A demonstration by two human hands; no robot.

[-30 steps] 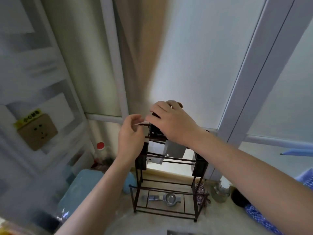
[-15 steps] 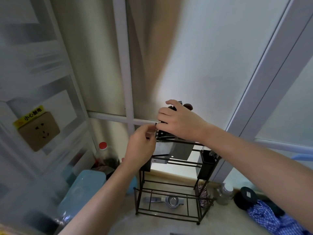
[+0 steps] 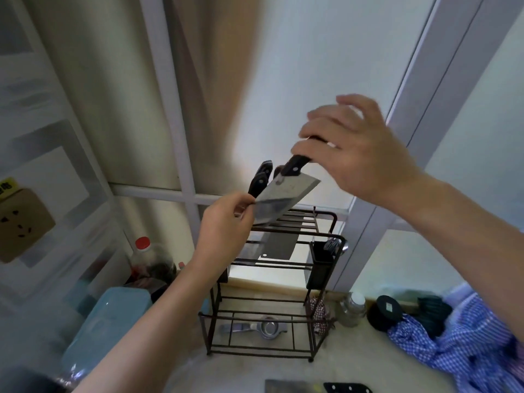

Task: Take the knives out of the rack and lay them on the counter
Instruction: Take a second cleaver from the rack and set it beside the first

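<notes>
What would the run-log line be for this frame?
phase: extracting | right hand: gripping cleaver handle | left hand: pinching blade edge | rack: another cleaver left | counter: one knife down

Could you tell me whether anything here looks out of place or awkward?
Only the cleaver: it hangs tilted above the rack, its blade pinched by the left hand.
</notes>
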